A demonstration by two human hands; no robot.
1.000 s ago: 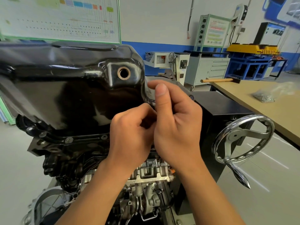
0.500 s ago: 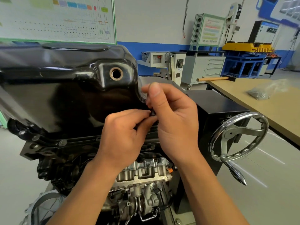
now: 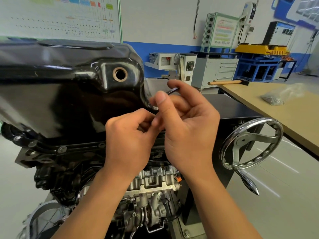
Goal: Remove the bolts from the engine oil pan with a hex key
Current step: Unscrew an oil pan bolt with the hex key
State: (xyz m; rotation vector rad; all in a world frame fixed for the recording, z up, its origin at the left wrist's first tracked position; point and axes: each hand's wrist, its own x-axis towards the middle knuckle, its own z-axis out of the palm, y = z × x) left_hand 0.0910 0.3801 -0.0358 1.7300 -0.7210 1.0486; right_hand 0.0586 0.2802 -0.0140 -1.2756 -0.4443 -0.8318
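Note hex key point(image 3: 172, 91) tip now protruding above right hand point(image 3: 189, 125), hidden 0.5 s earlier: read as a turn under way at the flange corner. Confirm right hand gripping the slim dark steel key, left hand point(image 3: 127, 137) pinching its lower end. Locate glossy black pressed oil pan point(image 3: 60, 94) atop inverted engine point(image 3: 151, 183); count at least 3 round bolts point(image 3: 62, 149) left seated.
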